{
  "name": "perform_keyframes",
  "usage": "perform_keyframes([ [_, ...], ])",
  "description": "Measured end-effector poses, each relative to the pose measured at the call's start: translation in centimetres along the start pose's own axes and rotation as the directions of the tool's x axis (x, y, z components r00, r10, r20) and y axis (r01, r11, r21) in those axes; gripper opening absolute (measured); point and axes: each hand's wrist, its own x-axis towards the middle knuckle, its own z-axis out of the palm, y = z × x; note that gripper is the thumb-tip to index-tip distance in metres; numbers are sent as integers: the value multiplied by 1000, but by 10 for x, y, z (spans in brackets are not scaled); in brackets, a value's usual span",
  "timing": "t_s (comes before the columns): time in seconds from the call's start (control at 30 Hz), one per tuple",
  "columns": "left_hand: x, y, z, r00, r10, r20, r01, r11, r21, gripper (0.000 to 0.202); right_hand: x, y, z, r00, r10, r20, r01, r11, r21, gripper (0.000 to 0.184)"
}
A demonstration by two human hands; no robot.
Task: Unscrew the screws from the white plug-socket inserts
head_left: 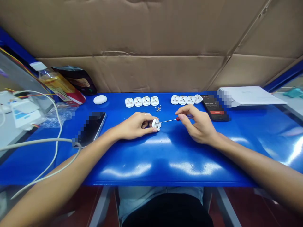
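My left hand (136, 126) pinches a small white plastic plug part (156, 125) between thumb and fingers, just above the blue table. My right hand (197, 124) is closed around the red handle of a screwdriver (169, 120). Its thin metal shaft points left, and the tip meets the face of the white part. Behind the part lies a small heap of tiny screws (158, 108). A row of several white plug pieces (142, 101) with metal contacts lies beyond my left hand. Another row of similar white pieces (182, 100) sits beyond my right hand.
A dark phone showing a timer (214, 108) lies right, beside a white box (253, 95). To the left are another phone (92, 127), a white oval object (100, 99), a tilted bottle (60, 85) and a looping pale cable (58, 138). Cardboard (151, 74) walls the back.
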Motion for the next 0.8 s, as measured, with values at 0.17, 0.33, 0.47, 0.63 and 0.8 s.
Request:
perform_keyframes([
  [0.17, 0, 0, 0, 1000, -8, -1, 8, 1000, -8, 41, 0, 1, -1, 995, -94, 36, 93, 995, 28, 16],
  [0.33, 0, 1, 0, 1000, 3, -6, -4, 1000, -21, 38, 0, 1, -1, 1000, 1, 14, -1, 1000, 0, 13],
  [0.47, 0, 1, 0, 1000, 10, -11, -10, 1000, -26, 38, 0, 0, -1, 996, -88, -4, 88, 996, 17, 11],
  [0.63, 0, 1, 0, 1000, 7, -2, -7, 1000, -19, 38, 0, 1, -2, 999, -52, 13, 52, 999, -10, 14],
  [0.8, 0, 2, 0, 1000, 14, -6, -14, 1000, -19, 35, -1, 0, -1, 995, -103, -1, 103, 995, -11, 12],
])
